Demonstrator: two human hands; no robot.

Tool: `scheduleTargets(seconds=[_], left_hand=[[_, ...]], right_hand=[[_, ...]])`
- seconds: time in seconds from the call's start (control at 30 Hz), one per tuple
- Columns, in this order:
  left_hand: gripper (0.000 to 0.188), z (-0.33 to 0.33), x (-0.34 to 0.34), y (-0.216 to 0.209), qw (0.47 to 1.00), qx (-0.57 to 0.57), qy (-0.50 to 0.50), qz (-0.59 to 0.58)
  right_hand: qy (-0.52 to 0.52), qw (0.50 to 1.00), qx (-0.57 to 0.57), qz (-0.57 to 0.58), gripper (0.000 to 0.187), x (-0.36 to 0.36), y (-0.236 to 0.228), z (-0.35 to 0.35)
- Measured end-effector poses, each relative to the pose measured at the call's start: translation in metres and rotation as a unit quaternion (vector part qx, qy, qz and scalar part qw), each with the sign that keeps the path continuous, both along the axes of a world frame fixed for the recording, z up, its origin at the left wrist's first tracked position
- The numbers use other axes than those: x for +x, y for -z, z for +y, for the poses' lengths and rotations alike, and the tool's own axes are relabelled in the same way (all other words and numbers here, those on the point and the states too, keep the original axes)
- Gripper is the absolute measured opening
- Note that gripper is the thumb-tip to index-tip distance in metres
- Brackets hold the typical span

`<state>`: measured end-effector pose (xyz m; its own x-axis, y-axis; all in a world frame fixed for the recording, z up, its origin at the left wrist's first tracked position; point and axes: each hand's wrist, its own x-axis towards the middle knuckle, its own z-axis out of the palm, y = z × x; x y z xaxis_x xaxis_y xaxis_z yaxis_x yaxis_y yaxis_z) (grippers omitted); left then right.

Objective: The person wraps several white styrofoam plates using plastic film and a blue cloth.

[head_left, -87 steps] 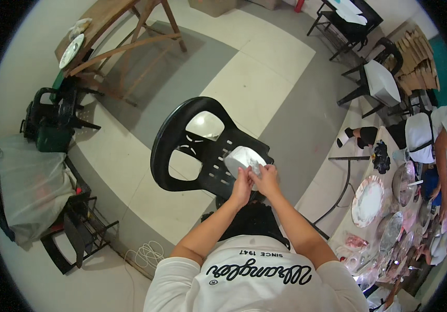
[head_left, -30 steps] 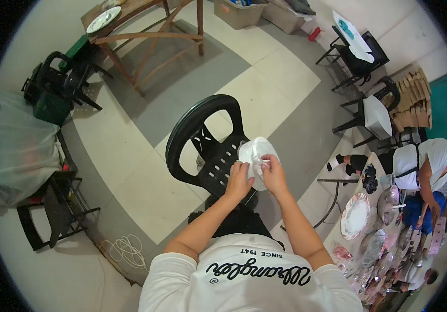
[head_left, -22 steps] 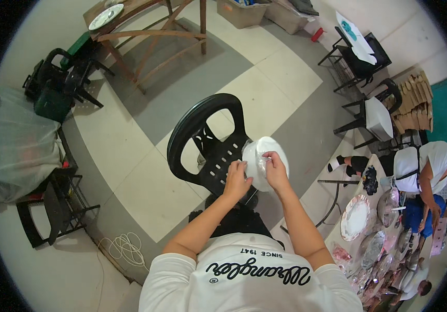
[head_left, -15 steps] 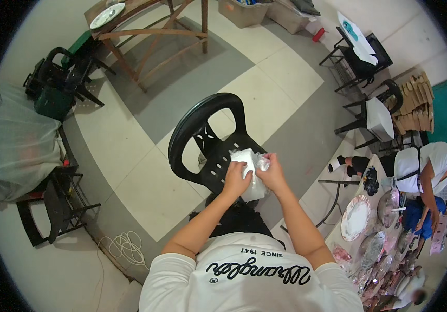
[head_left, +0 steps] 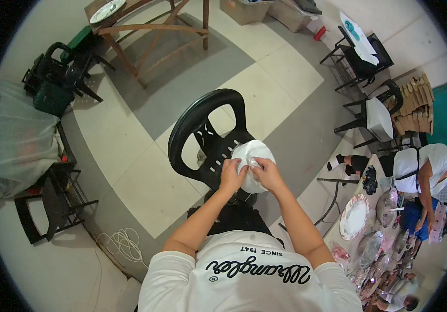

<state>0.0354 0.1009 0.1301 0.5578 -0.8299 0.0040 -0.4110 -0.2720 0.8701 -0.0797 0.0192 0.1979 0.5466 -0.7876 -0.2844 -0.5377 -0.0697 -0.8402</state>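
Above the seat of a black plastic chair (head_left: 218,143) I hold a round white bundle (head_left: 254,147) that looks wrapped in clear plastic. Its flat round face is turned up toward me. My left hand (head_left: 231,176) is closed on its left side, fingertips near the middle of the face. From the right, my right hand (head_left: 267,173) pinches crumpled clear plastic (head_left: 252,161) at the centre. The two hands nearly touch. What the bundle is made of cannot be made out, and its underside is hidden.
At right, a table carries a white oval platter (head_left: 355,217), a black bundle (head_left: 370,180) and plastic-wrapped things; a co-worker (head_left: 423,169) reaches over it. Black chairs (head_left: 369,112) stand beyond. A wooden table (head_left: 153,32) is far left, coiled white cable (head_left: 124,245) near left.
The white bundle has turned from showing its side to showing its round face. My hands have come closer together, and the right has moved inward over the bundle.
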Motion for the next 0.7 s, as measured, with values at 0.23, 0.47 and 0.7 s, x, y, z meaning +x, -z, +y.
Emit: scheduleTargets(seconds=[0.23, 0.47, 0.7], left_hand=[[0.042, 0.001, -0.004, -0.006, 0.998, 0.026, 0.012, 0.063], [0.046, -0.003, -0.007, -0.005, 0.999, 0.033, 0.001, 0.026], [0.042, 0.012, 0.007, 0.011, 0.993, 0.103, -0.023, 0.05]], right_hand=[[0.063, 0.998, -0.001, 0.024, 0.028, -0.001, -0.015, -0.007], [0.073, 0.991, 0.091, -0.068, 0.025, -0.002, -0.024, -0.003], [0.168, 0.925, 0.27, -0.209, 0.025, -0.012, -0.041, -0.019]])
